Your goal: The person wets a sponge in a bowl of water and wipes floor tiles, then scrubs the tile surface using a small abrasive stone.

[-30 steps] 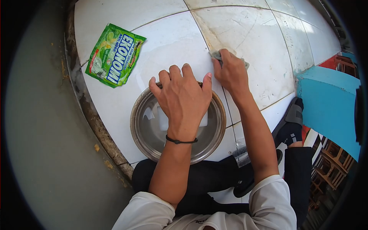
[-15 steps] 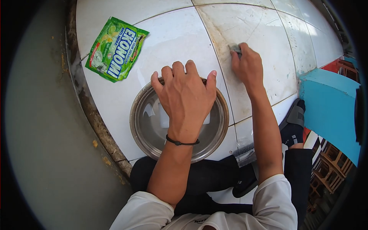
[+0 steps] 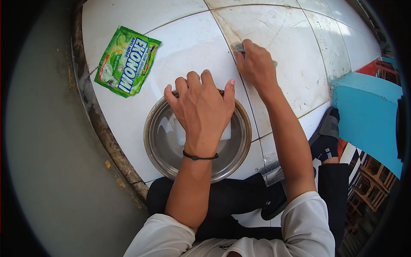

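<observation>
My left hand (image 3: pixel 203 100), with a dark cord on its wrist, hooks its fingers over the far rim of a round metal basin (image 3: pixel 150 145). Cloudy water fills the basin, and a pale rectangular block or reflection shows partly behind the hand. My right hand (image 3: pixel 259 66) is closed on a grey-green scouring pad (image 3: pixel 239 48), pressed against a stained white floor tile (image 3: pixel 295 47). Most of the pad is hidden under the fingers. Left of the basin lies a green detergent packet (image 3: pixel 127 62) marked EKONOMI, flat on the tiles.
A grey floor (image 3: pixel 43 150) lies left of the dark tile edge (image 3: pixel 113 158). On the right stands a light-blue block (image 3: pixel 366 115), with brown wooden furniture (image 3: pixel 372 182) below it. A clear plastic-wrapped brush-like item (image 3: pixel 272 173) sits beside my knee.
My right hand has slid left and slightly away from me with the scouring pad, toward the grout line. My left hand stays on the basin rim. The view has shifted slightly.
</observation>
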The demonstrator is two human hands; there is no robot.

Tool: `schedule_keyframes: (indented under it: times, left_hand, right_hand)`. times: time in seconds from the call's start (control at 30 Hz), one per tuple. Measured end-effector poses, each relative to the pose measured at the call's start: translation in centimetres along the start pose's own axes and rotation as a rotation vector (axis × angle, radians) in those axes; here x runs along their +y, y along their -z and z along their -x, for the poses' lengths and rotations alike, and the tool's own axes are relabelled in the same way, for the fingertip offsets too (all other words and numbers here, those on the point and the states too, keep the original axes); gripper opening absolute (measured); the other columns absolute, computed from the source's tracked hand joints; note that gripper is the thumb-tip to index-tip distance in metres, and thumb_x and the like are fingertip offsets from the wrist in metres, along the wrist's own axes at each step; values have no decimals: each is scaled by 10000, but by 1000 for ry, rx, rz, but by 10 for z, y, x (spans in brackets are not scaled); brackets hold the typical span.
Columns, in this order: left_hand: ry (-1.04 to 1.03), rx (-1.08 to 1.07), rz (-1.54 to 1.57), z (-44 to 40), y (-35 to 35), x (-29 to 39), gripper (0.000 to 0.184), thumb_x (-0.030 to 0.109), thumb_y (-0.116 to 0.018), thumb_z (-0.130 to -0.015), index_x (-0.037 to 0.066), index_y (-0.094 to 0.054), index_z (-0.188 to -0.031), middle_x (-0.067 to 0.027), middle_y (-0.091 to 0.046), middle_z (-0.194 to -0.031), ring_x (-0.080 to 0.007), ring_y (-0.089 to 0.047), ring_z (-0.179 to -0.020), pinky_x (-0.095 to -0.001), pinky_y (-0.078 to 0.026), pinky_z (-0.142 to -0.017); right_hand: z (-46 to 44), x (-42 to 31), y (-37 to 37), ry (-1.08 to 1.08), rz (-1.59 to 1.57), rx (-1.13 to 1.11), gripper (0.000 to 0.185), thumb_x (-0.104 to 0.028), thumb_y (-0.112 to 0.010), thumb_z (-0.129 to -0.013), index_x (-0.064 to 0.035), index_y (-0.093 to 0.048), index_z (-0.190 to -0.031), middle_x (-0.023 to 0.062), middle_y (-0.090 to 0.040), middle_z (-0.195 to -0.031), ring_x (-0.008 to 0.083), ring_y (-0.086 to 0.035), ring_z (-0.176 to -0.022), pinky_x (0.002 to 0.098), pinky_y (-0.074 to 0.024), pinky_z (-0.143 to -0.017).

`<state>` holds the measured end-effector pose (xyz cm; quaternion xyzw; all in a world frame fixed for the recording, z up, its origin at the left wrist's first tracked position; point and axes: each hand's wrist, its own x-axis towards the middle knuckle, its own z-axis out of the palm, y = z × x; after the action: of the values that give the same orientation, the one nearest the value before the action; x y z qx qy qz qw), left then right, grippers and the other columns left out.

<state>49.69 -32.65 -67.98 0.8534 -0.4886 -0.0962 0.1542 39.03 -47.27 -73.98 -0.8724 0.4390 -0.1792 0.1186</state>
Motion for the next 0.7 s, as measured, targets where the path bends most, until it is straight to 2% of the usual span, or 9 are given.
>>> schedule_keyframes:
  times: [0.1, 0.23, 0.4, 0.53, 0.63, 0.7]
  left_hand:
    - [10, 3, 24, 0, 0, -1, 509, 482, -664, -875, 47, -702, -1135, -120, -656, -1045, -291, -562, -1053, -544, -295, -1054]
    - [-2, -5, 26, 3, 3, -1, 510, 484, -664, -871, 51, -701, -1138, -121, -656, -1052, -290, -563, -1055, -545, -299, -1051]
    - [16, -2, 21, 0, 2, -1, 508, 482, -666, -871, 53, -700, -1141, -115, -655, -1047, -289, -563, -1053, -544, -298, -1054]
    - [10, -16, 46, 3, 4, -3, 507, 480, -670, -869, 53, -699, -1141, -116, -655, -1053, -287, -564, -1057, -542, -297, -1055]
    - [1, 8, 14, 2, 0, -1, 509, 483, -668, -869, 53, -700, -1139, -116, -653, -1044, -284, -564, -1053, -541, -296, -1056]
    - [4, 9, 9, 0, 0, -1, 508, 482, -669, -869, 51, -701, -1135, -115, -652, -1037, -285, -564, -1050, -540, -295, -1056]
  right_hand:
    - [28, 5, 13, -36, -16, -56, 187, -123, -666, -840, 8, -534, -863, 261, -647, -805, 456, -636, -758, 517, -503, -675]
    - [-3, 19, 11, -80, 18, 1, 189, -132, -666, -839, 16, -550, -847, 268, -640, -782, 454, -635, -739, 516, -503, -669]
    - [18, -10, 1, 16, -67, -19, 174, -110, -659, -840, 2, -527, -859, 261, -650, -806, 456, -643, -749, 518, -514, -682]
    - [4, 6, 13, -100, -13, -29, 154, -92, -650, -841, 6, -531, -837, 251, -649, -769, 449, -646, -746, 513, -514, -666]
    - [-22, 2, -5, -52, 18, 44, 147, -83, -647, -836, 11, -533, -831, 247, -648, -753, 449, -646, -746, 514, -516, -662]
    - [-10, -6, -2, -20, -18, -1, 155, -87, -647, -830, 19, -534, -839, 256, -651, -772, 453, -646, -745, 516, -518, -669]
